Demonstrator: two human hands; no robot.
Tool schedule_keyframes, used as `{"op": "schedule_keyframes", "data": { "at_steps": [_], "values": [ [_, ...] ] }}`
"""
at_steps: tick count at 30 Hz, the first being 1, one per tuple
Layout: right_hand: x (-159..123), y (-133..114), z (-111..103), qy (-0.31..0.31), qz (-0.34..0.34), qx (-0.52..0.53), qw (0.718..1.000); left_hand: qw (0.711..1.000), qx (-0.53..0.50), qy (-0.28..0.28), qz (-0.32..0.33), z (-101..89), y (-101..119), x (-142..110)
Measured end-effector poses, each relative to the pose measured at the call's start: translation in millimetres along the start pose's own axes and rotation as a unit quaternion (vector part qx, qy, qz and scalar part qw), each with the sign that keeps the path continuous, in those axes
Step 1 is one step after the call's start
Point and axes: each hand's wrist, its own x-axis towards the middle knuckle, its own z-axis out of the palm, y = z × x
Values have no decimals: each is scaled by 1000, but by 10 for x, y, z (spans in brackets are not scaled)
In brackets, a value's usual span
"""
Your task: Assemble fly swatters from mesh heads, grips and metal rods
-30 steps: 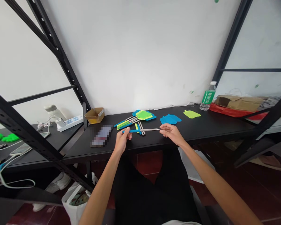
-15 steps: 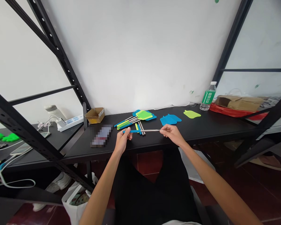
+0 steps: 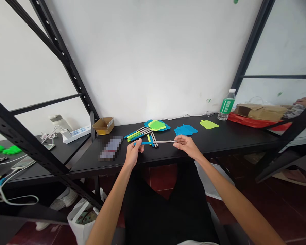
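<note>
A fly-swatter handle [image 3: 164, 141], its blue grip to the left and its slim metal rod to the right, is held level above the near part of the black tabletop [image 3: 211, 143]. The left hand [image 3: 133, 151] is closed around the grip, thumb along the top; the right hand [image 3: 186, 144] pinches the rod's tip between thumb and fingertips, the other fingers curled. Just beyond the handle lie a few loose rods and grips [image 3: 149, 138], partly hidden by it. Farther back and left is a pile of fly swatters [image 3: 156, 125] (a green head uppermost, blue ones beneath). To the right, two blue swatter heads [image 3: 185, 129] overlap, with a yellow-green swatter head [image 3: 209, 124] apart from them. An open cardboard box [image 3: 103, 127] sits far left, and a water bottle [image 3: 225, 107] stands upright far right.
</note>
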Motion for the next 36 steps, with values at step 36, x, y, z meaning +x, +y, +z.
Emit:
{"op": "schedule_keyframes", "data": {
  "at_steps": [36],
  "values": [
    [-4, 8, 20, 8, -11, -8, 1000, 1000, 9, -6, 0, 4, 5, 4]
  ]
}}
